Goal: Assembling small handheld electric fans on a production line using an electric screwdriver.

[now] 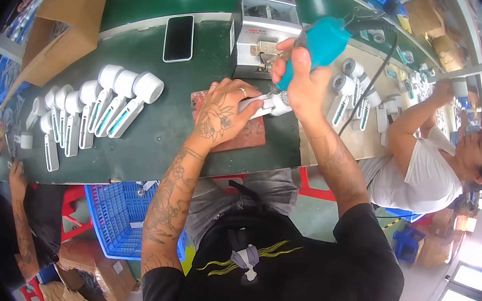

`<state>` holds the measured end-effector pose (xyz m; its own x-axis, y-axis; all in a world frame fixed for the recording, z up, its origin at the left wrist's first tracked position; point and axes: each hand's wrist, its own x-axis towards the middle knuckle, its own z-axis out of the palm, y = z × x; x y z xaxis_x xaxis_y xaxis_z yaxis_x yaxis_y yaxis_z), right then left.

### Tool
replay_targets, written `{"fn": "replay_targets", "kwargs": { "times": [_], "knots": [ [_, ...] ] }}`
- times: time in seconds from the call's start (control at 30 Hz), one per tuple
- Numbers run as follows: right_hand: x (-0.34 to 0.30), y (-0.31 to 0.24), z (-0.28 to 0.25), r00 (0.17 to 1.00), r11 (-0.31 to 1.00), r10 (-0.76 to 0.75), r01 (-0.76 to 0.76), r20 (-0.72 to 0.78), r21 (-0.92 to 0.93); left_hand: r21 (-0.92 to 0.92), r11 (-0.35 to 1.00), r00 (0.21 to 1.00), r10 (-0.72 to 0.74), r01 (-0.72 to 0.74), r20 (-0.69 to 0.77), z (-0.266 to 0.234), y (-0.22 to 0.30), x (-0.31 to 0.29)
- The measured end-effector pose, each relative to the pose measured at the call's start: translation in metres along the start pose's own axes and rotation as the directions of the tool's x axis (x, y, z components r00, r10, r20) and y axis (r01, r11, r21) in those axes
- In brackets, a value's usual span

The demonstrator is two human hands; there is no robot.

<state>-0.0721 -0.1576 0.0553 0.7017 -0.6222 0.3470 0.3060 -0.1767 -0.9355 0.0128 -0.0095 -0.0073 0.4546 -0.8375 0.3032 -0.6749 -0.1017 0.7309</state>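
My left hand (222, 114) presses a white handheld device (268, 104) down onto a reddish-brown mat (249, 133) on the green bench. My right hand (298, 80) grips a teal electric screwdriver (315, 45), its tip pointing down at the round head of that device. A black cable (372, 81) runs from the screwdriver's top to the right. A row of several more white devices (104, 103) lies to the left of my left hand.
A grey machine box (263, 27) stands just behind my hands, a black phone (178, 38) to its left. More white devices (352, 92) lie at right, where a person in a white shirt (425, 172) works. Another person's arms (2, 169) reach in at left. A blue crate (115, 213) sits under the bench.
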Motion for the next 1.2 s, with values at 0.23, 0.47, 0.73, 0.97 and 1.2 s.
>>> {"fn": "replay_targets", "kwargs": {
  "times": [0.23, 0.47, 0.73, 0.97, 1.2],
  "knots": [
    [-0.004, 0.007, 0.002, 1.0, 0.997, -0.026, 0.025, 0.004, 0.073, 0.009, 1.0, 0.999, 0.005, -0.005, -0.04, 0.002, 0.0, -0.001],
    [-0.008, 0.021, 0.002, 0.996, 0.997, -0.059, 0.056, 0.07, 0.051, 0.076, 0.997, 0.999, 0.004, -0.002, -0.033, 0.004, 0.001, -0.002],
    [-0.005, 0.025, 0.003, 0.997, 0.996, -0.053, 0.049, 0.054, 0.07, 0.06, 0.998, 1.0, 0.003, -0.001, -0.029, 0.001, 0.005, -0.001],
    [0.024, 0.01, 0.004, 0.995, 0.995, -0.095, 0.094, -0.019, -0.032, -0.009, 1.0, 0.998, 0.008, -0.009, -0.058, 0.004, 0.0, -0.003],
    [0.05, 0.033, 0.008, 0.965, 0.965, -0.26, 0.259, -0.021, -0.028, -0.015, 1.0, 0.997, -0.013, 0.012, -0.075, 0.005, -0.001, -0.004]
  ]
}}
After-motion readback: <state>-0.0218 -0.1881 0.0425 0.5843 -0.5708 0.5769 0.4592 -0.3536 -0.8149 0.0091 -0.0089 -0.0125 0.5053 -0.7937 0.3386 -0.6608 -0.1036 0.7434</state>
